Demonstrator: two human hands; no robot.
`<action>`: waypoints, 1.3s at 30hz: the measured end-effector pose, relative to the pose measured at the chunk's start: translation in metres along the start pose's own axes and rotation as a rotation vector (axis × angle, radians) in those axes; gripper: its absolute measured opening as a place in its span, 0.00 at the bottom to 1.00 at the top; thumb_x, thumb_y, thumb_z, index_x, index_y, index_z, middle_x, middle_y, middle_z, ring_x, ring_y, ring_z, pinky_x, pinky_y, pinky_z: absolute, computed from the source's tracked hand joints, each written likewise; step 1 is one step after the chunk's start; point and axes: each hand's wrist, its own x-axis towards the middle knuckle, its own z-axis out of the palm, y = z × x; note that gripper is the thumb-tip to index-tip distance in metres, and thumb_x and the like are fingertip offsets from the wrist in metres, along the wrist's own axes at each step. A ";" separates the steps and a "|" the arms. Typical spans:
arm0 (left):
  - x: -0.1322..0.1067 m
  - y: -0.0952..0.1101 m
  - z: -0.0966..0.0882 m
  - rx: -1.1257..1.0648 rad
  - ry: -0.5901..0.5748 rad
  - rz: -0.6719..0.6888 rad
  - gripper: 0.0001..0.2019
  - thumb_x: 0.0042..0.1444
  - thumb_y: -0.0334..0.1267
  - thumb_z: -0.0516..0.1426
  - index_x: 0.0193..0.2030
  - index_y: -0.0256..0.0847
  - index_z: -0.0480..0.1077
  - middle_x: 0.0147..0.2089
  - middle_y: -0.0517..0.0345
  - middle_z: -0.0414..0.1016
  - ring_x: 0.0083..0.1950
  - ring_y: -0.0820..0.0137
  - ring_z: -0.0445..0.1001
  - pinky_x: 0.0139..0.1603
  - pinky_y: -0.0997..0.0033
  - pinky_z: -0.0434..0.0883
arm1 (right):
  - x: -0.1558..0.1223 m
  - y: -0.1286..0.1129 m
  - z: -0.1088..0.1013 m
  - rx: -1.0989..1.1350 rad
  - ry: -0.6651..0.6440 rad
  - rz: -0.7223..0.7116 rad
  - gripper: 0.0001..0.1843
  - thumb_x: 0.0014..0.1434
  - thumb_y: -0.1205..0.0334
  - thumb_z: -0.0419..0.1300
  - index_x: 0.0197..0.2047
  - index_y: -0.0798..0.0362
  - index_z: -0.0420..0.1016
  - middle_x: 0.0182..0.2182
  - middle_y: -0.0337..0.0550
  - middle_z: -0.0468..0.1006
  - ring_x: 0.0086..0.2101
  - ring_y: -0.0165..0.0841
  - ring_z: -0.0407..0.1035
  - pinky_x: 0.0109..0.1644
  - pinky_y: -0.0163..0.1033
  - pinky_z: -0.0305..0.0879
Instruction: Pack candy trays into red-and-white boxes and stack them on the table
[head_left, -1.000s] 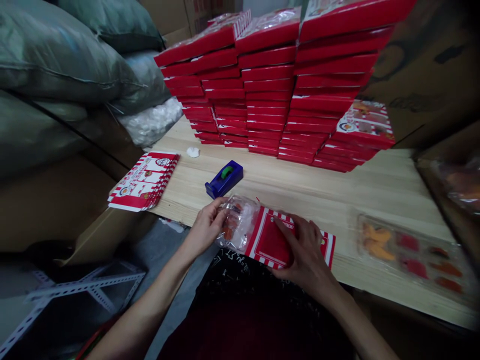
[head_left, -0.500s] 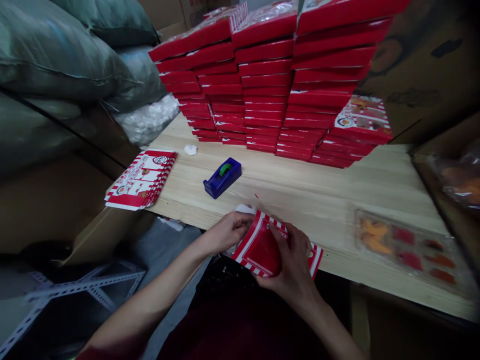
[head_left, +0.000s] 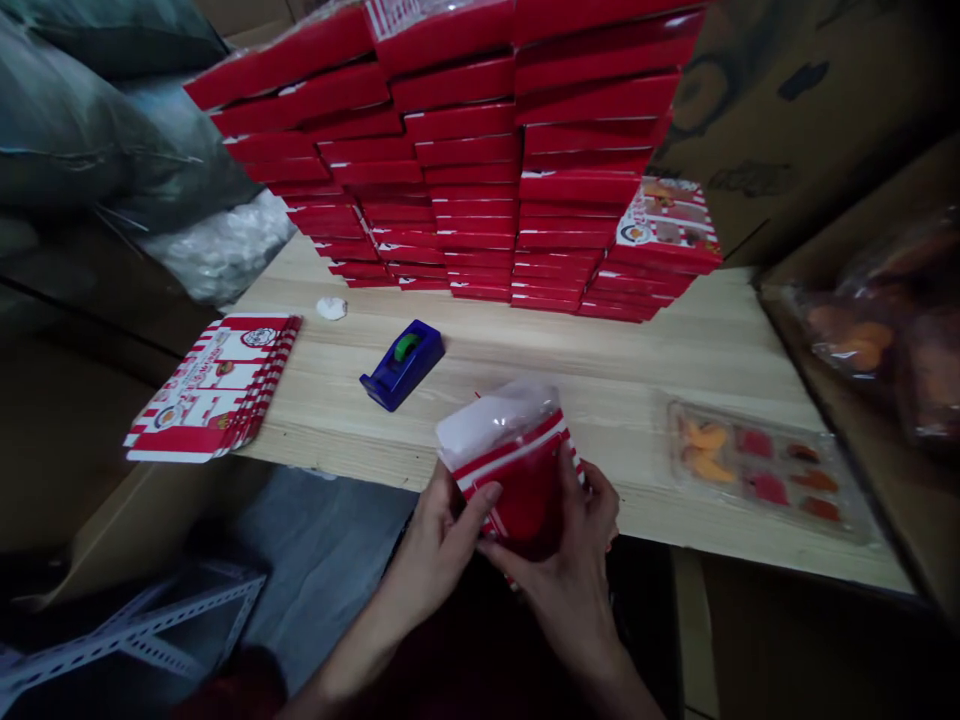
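While left hand [head_left: 431, 550] and right hand [head_left: 559, 590] grasp the red card packet [head_left: 525, 495], its film top [head_left: 495, 420] stands free. Seems light, stiff; hold the card

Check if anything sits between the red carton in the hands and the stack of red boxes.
Nothing visible. Only bare wood tabletop lies between the red carton, held by the left hand and right hand, and the stack of red boxes. The blue tape dispenser sits off to the left.
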 end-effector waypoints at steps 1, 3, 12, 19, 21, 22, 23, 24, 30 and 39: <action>0.002 -0.005 0.000 -0.060 -0.038 -0.032 0.23 0.69 0.43 0.57 0.69 0.45 0.63 0.65 0.46 0.74 0.65 0.56 0.74 0.67 0.54 0.71 | 0.000 0.001 -0.005 0.067 -0.035 0.008 0.58 0.52 0.42 0.74 0.77 0.30 0.46 0.65 0.50 0.57 0.62 0.58 0.59 0.63 0.72 0.62; 0.007 -0.010 -0.005 -0.138 -0.097 -0.044 0.22 0.69 0.42 0.58 0.67 0.44 0.66 0.66 0.47 0.74 0.64 0.56 0.75 0.66 0.55 0.71 | 0.003 0.007 -0.018 0.214 -0.073 0.024 0.48 0.61 0.48 0.69 0.76 0.28 0.47 0.64 0.47 0.63 0.60 0.51 0.64 0.63 0.68 0.65; -0.008 -0.046 0.000 0.106 -0.148 0.090 0.34 0.67 0.38 0.60 0.76 0.54 0.51 0.74 0.47 0.63 0.72 0.54 0.66 0.71 0.46 0.66 | 0.011 0.058 -0.028 0.387 -0.220 -0.024 0.19 0.68 0.59 0.64 0.60 0.35 0.76 0.60 0.44 0.71 0.64 0.43 0.65 0.66 0.54 0.65; -0.009 -0.029 -0.003 0.413 -0.234 0.290 0.12 0.69 0.35 0.58 0.57 0.48 0.75 0.65 0.47 0.65 0.70 0.58 0.64 0.68 0.52 0.68 | 0.021 0.061 -0.043 0.297 -0.462 -0.118 0.19 0.68 0.58 0.64 0.61 0.38 0.76 0.61 0.47 0.74 0.64 0.44 0.66 0.64 0.52 0.69; -0.007 -0.023 -0.003 0.396 -0.287 0.279 0.12 0.69 0.35 0.58 0.56 0.48 0.76 0.64 0.47 0.65 0.71 0.58 0.63 0.68 0.52 0.68 | 0.028 0.057 -0.051 0.211 -0.530 -0.191 0.17 0.68 0.58 0.64 0.60 0.37 0.78 0.59 0.45 0.77 0.65 0.44 0.65 0.68 0.56 0.64; -0.006 -0.022 -0.002 0.386 -0.315 0.283 0.12 0.69 0.35 0.58 0.56 0.48 0.76 0.65 0.47 0.65 0.71 0.57 0.62 0.68 0.52 0.68 | 0.030 0.056 -0.054 0.186 -0.561 -0.217 0.16 0.69 0.58 0.63 0.59 0.37 0.79 0.58 0.44 0.79 0.65 0.44 0.65 0.69 0.57 0.62; -0.006 -0.022 -0.002 0.373 -0.334 0.292 0.12 0.68 0.35 0.58 0.56 0.49 0.76 0.66 0.48 0.64 0.71 0.57 0.62 0.68 0.51 0.68 | 0.032 0.056 -0.057 0.177 -0.585 -0.230 0.15 0.70 0.58 0.61 0.58 0.36 0.80 0.57 0.42 0.80 0.64 0.43 0.66 0.70 0.58 0.61; -0.007 -0.023 -0.003 0.354 -0.331 0.302 0.13 0.68 0.35 0.59 0.57 0.50 0.76 0.68 0.48 0.64 0.71 0.57 0.63 0.68 0.50 0.68 | 0.032 0.058 -0.060 0.177 -0.600 -0.230 0.14 0.71 0.58 0.60 0.57 0.36 0.80 0.56 0.42 0.80 0.63 0.43 0.66 0.70 0.59 0.60; -0.017 -0.047 -0.001 0.107 0.040 0.175 0.15 0.65 0.35 0.62 0.57 0.50 0.76 0.63 0.49 0.71 0.59 0.59 0.75 0.55 0.57 0.77 | 0.027 0.082 -0.070 0.197 -0.580 -0.130 0.12 0.71 0.57 0.61 0.54 0.36 0.82 0.51 0.42 0.83 0.59 0.43 0.71 0.63 0.56 0.69; -0.009 -0.053 0.025 0.067 -0.049 0.156 0.11 0.70 0.36 0.57 0.48 0.46 0.83 0.65 0.49 0.70 0.68 0.58 0.68 0.69 0.51 0.66 | 0.028 0.081 -0.056 0.242 -0.563 -0.083 0.13 0.70 0.55 0.61 0.54 0.35 0.82 0.50 0.41 0.84 0.54 0.43 0.74 0.60 0.57 0.71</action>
